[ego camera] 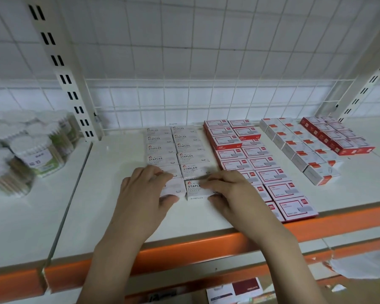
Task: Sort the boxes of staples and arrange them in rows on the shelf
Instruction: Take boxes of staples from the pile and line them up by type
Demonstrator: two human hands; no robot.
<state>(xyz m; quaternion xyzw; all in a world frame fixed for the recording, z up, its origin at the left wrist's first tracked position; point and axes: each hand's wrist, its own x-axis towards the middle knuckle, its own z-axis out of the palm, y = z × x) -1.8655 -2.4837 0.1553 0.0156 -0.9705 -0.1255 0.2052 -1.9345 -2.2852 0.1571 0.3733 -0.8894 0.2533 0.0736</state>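
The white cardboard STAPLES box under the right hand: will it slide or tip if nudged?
The white cardboard STAPLES box is low and flat, so it will likely slide on the smooth white shelf. The right hand pinches it without denting, suggesting stiffness.

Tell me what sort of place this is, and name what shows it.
Probably a stationery or general shop, or its stockroom. A display shelf with an orange front edge and slotted uprights carries many identical staple boxes in rows, with tubs of cotton swabs on the next bay.
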